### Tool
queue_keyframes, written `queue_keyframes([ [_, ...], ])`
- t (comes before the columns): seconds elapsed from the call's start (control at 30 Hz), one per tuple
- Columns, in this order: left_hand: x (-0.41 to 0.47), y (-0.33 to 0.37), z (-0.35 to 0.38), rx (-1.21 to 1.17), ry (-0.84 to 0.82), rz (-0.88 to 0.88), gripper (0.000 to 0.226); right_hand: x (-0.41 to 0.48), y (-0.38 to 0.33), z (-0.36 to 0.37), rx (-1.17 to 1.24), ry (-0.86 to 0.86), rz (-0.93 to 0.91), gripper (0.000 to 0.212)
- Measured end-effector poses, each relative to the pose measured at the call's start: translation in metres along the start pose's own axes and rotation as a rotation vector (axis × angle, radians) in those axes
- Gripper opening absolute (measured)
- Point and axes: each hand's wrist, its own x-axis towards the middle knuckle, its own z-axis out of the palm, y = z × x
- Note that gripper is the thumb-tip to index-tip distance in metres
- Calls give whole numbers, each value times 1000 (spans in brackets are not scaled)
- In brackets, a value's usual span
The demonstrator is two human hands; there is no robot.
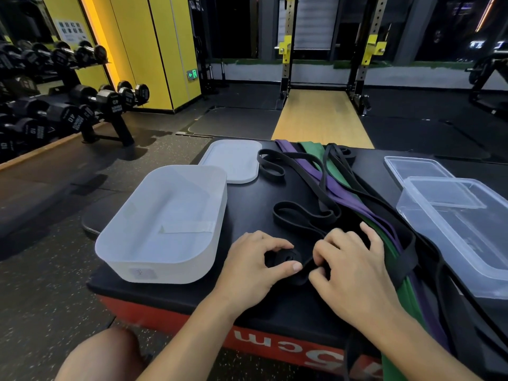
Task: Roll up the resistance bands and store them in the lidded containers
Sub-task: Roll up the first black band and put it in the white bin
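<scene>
The black band [306, 272] lies on the near part of the counter [247, 199], and one end is wound into a small roll [286, 257]. The left hand [255, 259] holds the roll between thumb and fingers. The right hand [351, 265] pinches the flat part just beside it.

The band looks soft, light and stretchy. I think the roll will spring open if it is let go, so it is best held by its sides while the loose part is pulled flat.

A purple band [338, 198] and a green band [310, 149] lie tangled behind. The white container [178, 270] sits open on the left, with its lid [233, 160] behind it.
</scene>
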Motion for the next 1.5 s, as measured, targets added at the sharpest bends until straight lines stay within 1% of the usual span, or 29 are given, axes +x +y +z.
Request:
queue_keyframes([
  [0.1,1,0,-1,18,-18,10,40,-1,0,0,5,1,-12,17],
  [0.2,1,1,0,31,-10,14,39,0,2,-1,29,-1,61,22],
  [0.27,1,1,1,31,6,15,39,0,2,-2,71,5,88,21],
  [0.37,1,0,2,27,22,10,37,-1,0,-5,108,-10,20,10],
  [0.4,0,0,2,31,21,10,36,-1,0,-7,113,-13,-2,11],
  [0.6,1,0,2,29,15,12,37,-4,-1,-13,75,10,-126,33],
  [0.67,1,0,2,25,13,10,38,-4,0,-12,73,-13,-190,40],
  [0.7,1,0,2,22,12,9,38,-4,1,-11,81,-29,-225,40],
  [0.77,1,-1,2,16,14,8,39,-2,4,-7,115,-62,-259,36],
  [0.83,1,-1,2,13,13,6,39,0,7,-5,164,-101,-245,30],
  [0.93,1,0,1,5,5,1,39,1,9,-5,235,-172,-222,14],
  [0.97,1,0,1,4,2,0,39,1,9,-6,231,-180,-234,13],
  [1.07,2,0,0,6,3,4,41,1,8,-7,140,-144,-263,25],
  [1.13,2,0,0,11,-3,3,42,2,8,-5,107,-106,-236,27],
  [1.23,1,1,-1,19,-6,8,41,3,9,-1,126,-69,-191,32],
  [1.37,1,2,-3,11,-6,16,40,6,11,1,153,-43,-146,51],
  [1.43,1,2,-4,-11,0,22,42,8,12,3,161,-81,-208,61],
  [1.5,0,3,-4,-61,14,4,46,7,12,6,155,-135,-294,64],
])
